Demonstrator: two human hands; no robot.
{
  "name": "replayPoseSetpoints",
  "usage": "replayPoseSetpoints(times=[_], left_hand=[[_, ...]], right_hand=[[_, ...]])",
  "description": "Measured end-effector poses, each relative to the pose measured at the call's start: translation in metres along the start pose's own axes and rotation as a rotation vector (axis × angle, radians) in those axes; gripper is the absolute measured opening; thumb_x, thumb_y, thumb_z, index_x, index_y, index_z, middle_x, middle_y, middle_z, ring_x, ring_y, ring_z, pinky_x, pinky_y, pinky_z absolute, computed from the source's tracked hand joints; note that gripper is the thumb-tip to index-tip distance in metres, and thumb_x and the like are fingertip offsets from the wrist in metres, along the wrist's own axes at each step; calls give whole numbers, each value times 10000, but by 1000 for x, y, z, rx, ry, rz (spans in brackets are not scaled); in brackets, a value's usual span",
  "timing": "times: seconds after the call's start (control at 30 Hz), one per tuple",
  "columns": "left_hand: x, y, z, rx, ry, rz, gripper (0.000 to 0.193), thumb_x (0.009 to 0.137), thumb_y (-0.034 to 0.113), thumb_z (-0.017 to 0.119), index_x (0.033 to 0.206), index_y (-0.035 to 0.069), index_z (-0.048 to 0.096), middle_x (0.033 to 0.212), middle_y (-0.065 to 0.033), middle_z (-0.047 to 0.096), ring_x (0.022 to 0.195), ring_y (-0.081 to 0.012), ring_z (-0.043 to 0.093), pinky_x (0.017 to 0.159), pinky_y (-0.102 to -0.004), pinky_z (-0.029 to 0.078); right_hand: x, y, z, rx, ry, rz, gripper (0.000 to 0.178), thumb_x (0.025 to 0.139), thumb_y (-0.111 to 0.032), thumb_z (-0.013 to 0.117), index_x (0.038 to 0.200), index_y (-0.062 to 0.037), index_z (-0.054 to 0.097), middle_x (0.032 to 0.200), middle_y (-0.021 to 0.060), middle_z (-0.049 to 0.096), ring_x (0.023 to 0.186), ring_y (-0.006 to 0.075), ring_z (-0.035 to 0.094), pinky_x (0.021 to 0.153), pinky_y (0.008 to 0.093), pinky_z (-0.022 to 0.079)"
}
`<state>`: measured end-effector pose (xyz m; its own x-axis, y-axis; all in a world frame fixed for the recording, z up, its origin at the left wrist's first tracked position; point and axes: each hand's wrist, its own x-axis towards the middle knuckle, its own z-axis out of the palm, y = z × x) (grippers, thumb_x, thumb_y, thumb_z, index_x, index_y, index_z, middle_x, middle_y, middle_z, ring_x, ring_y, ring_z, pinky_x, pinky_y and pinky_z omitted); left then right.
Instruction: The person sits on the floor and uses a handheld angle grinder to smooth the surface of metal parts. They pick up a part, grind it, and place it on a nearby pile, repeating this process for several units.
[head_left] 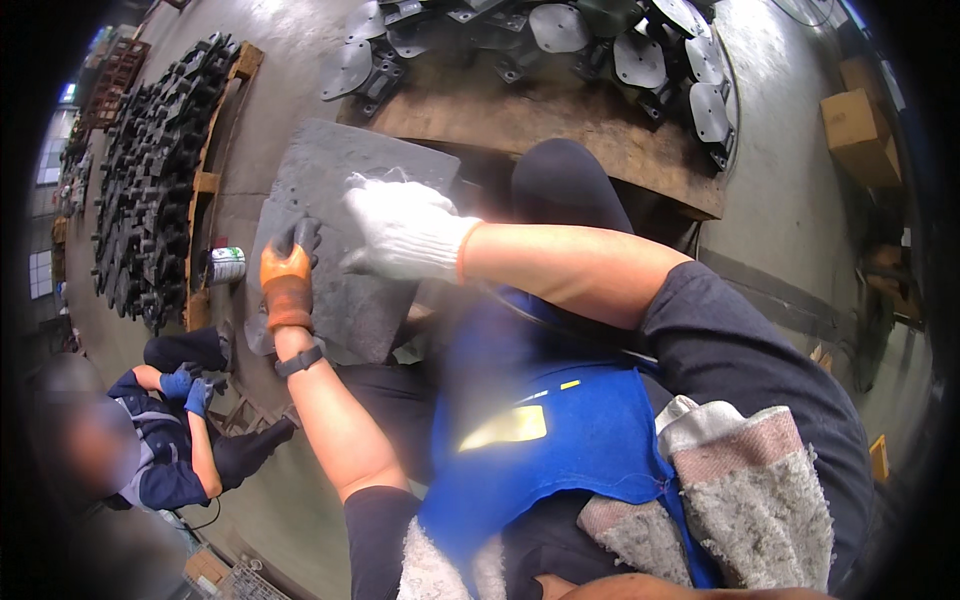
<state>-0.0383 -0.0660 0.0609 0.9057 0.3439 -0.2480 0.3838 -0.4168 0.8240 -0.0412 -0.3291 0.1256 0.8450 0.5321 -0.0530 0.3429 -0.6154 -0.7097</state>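
Note:
My left hand (288, 275), in an orange glove with dark grey fingers, is over the left side of a rough grey slab (325, 170). Its fingers are curled together, and whatever they hold is too small or hidden to make out. My right hand (405, 230), wearing a white knit glove, is closed in a fist above the middle of the slab. Thin pale strands stick up beside its knuckles. What lies inside that fist is hidden. The two hands are apart.
Beyond the slab, a wooden board (560, 130) bears several dark metal parts with round plates (640, 60). A loaded pallet (208, 185) stands left, near a can (227, 264). A co-worker in blue gloves (190, 388) sits lower left. Cardboard boxes (858, 130) are at right.

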Motion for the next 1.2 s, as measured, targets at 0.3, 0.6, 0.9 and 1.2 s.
replayPoseSetpoints(times=[0.3, 0.6, 0.9, 1.2], left_hand=[[2, -5, -9, -55, -74, -83, 468, 992, 335, 713, 1329, 23, 620, 1226, -89, 731, 1107, -219, 710, 818, -305, 519], [-5, 1, 1, -11, -105, -51, 409, 1026, 307, 668, 1332, 38, 632, 1240, -60, 735, 1092, -205, 708, 847, -320, 539], [-4, 2, -6, -37, -118, -56, 411, 1068, 308, 596, 1386, 48, 604, 1297, -118, 707, 1176, -233, 675, 958, -375, 519], [-8, 2, -5, -7, -69, -104, 413, 1057, 309, 619, 1387, 61, 607, 1297, -102, 709, 1169, -232, 678, 946, -364, 514]], right_hand=[[-13, 32, -104, 345, 619, 7, 818, 813, -506, 837, 1432, -57, 548, 1336, 189, 667, 1233, 306, 651, 1044, 403, 523], [-130, 296, -68, -227, 464, 723, 807, 871, -542, 743, 1455, -38, 504, 1405, 229, 592, 1290, 368, 594, 1070, 436, 491], [-165, 432, -144, -492, 587, 1294, 805, 868, -517, 760, 1431, -17, 473, 1398, 270, 581, 1258, 419, 614, 1022, 498, 521], [-139, 532, -168, -545, 481, 1410, 454, 985, -321, 584, 1330, -34, 650, 1400, 214, 620, 1237, 393, 654, 942, 590, 543]])
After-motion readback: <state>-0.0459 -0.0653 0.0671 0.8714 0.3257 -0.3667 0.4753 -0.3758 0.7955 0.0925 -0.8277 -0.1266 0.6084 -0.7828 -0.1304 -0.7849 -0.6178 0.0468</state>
